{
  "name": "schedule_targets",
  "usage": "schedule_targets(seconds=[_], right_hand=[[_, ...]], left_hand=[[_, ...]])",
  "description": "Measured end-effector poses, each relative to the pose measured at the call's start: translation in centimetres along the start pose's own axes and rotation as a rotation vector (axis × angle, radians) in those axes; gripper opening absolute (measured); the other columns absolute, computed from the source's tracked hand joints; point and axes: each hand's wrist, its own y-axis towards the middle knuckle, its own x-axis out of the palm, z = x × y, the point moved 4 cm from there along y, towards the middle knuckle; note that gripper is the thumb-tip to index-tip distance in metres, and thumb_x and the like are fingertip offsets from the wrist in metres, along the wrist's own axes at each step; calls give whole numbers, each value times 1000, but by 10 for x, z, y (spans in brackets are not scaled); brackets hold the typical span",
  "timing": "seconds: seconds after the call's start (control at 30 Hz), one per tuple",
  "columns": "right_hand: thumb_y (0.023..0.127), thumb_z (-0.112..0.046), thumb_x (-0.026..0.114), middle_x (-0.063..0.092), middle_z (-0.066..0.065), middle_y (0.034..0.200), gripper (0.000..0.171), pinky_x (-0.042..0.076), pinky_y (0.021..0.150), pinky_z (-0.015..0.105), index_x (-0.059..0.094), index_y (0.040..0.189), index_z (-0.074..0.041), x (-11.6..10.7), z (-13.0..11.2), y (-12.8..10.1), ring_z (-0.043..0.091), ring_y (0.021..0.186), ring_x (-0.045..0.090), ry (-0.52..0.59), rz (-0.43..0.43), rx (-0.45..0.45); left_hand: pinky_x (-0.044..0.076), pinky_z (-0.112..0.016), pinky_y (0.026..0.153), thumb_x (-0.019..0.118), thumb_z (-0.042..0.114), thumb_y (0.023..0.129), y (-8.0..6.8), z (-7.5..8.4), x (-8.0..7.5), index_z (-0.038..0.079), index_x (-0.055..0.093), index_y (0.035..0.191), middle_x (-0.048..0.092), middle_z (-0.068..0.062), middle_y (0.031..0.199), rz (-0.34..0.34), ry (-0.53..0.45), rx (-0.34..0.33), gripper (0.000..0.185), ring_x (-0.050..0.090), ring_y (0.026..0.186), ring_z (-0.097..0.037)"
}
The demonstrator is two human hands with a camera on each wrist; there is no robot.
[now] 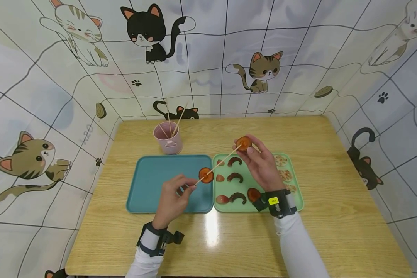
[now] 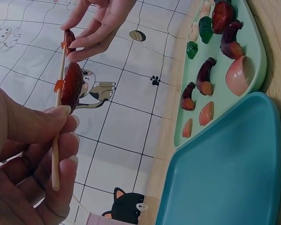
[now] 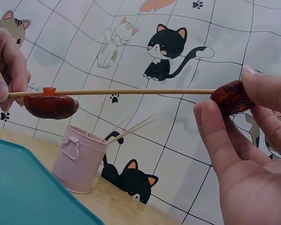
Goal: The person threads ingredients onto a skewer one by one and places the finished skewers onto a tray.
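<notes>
Head camera: I have the pale wooden skewer [image 1: 224, 160] aloft over the teal tray [image 1: 166, 179] and the green tray [image 1: 299, 200], its long axis running diagonally from the left hand [image 1: 173, 196] at the near-left end to the right hand [image 1: 261, 165] at the far-right end. The threaded disc [image 1: 206, 176] sits just beside my left fingers; the second disc [image 1: 243, 141] is with the right hand. Suckered, dark curved pieces [image 1: 234, 175] line the green plastic.

Left wrist: thumb and fingers pinch the thin, straight stick, its butt poking out below. The nearer disc is glossy reddish-brown, an orange nub at its centre.

Right wrist: the right fingers grip the wrinkled second disc, touching the skewer's end; I cannot tell how deep the point goes. A smooth pink bucket [image 3: 79, 161] stands behind.
</notes>
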Motion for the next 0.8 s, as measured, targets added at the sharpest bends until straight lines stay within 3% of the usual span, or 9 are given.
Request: schedule_targets(seconds=[0.3, 0.6, 0.8], right_hand=[[106, -8, 53, 52, 12, 145, 48, 45, 112, 29, 43, 153, -4, 1, 3, -1, 21, 134, 59, -30, -33, -14], [104, -2, 55, 49, 20, 147, 42, 46, 112, 31, 48, 146, -2, 1, 1, -1, 23, 136, 58, -104, 32, -34], [105, -1, 53, 55, 19, 143, 40, 49, 109, 29, 50, 145, -1, 0, 1, -1, 24, 134, 60, -118, 40, -34]], left_hand=[[51, -26, 56, 75, 2, 91, -2, -3, 1, 19, 79, 101, 70, 3, 84, 13, -7, 9, 20, 65, 71, -12], [51, -27, 53, 76, 1, 90, -2, -1, 2, 19, 79, 99, 71, 2, 83, 49, -11, 36, 20, 65, 69, -13], [52, -27, 53, 75, 0, 90, -4, -3, 3, 17, 79, 100, 70, 1, 83, 63, -8, 58, 20, 65, 68, -13]])
